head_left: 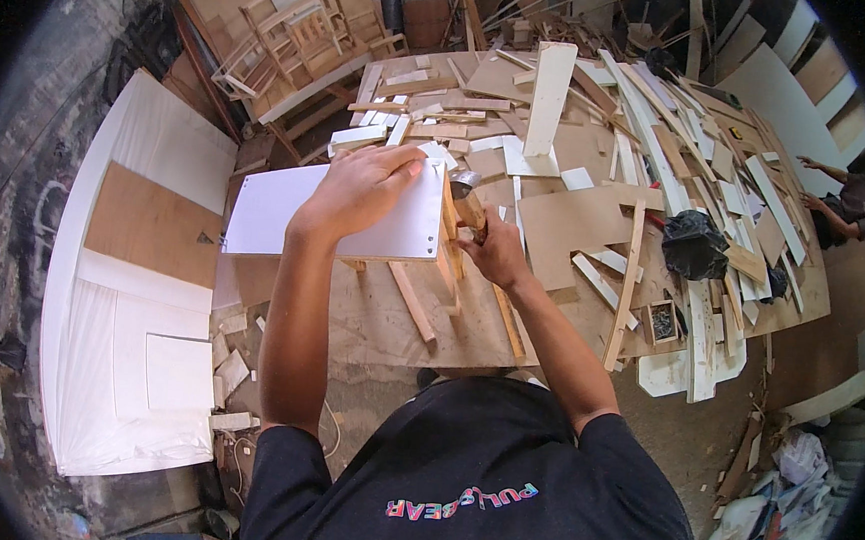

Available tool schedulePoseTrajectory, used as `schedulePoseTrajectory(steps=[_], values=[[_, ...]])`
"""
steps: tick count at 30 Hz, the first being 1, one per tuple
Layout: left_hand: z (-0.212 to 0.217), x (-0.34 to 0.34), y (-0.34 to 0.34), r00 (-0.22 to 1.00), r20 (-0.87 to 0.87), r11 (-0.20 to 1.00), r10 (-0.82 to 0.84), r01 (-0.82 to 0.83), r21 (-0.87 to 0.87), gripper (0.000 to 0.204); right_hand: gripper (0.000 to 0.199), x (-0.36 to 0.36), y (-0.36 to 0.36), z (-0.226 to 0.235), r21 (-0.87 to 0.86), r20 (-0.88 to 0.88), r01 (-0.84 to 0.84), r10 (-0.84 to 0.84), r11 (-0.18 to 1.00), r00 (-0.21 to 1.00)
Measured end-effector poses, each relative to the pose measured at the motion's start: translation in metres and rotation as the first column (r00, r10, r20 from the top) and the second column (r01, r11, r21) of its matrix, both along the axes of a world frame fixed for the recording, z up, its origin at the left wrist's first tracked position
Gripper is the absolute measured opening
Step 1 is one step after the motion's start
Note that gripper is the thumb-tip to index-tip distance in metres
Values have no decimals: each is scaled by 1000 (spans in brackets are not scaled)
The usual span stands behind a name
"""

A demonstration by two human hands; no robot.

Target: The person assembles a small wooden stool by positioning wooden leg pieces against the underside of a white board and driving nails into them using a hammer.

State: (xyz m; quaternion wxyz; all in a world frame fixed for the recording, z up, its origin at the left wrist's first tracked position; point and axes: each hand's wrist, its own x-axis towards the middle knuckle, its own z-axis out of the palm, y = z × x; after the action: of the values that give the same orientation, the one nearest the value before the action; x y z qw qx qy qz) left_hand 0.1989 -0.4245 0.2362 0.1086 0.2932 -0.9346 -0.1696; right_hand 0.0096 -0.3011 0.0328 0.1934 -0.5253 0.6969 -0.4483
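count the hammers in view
1: the hammer is in the right hand, just right of the white board that the left hand rests on. Others may be hidden among the loose wood pieces.

Remotely, I'm viewing a blotchy grey wall (65, 69) rising at left, wooden frames (309, 33) standing farther back, scraps (233, 371) littering the floor (657, 431).

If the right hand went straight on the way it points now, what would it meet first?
Most likely the right edge of the white board or the wood just below it, up and left of the right hand, which holds a hammer; depth is unclear.
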Motion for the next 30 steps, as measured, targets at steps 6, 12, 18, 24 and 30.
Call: schedulePoseTrajectory(steps=[6, 12, 18, 24, 30], values=[[2, -1, 1, 1000, 5, 1000, 5, -5, 11, 43, 54, 0, -5, -12, -90, 44, 14, -10, 996, 999], [1, -2, -2, 999, 35, 1000, -4, 4, 4, 42, 57, -2, -10, -23, -121, -15, 31, -33, 992, 999], [3, -3, -1, 1000, 27, 1000, 6, -7, 22, 43, 58, -1, -9, -16, -28, -4, 34, -34, 999, 999], [1, -3, -3, 999, 41, 1000, 4, -4, -7, 43, 56, 0, -5, 1, 30, 3, 21, -21, 999, 1000], [-2, -7, 0, 1000, 26, 997, 8, -6, -74, 42, 56, -4, -9, -11, -48, -18, 44, -45, 998, 999]])
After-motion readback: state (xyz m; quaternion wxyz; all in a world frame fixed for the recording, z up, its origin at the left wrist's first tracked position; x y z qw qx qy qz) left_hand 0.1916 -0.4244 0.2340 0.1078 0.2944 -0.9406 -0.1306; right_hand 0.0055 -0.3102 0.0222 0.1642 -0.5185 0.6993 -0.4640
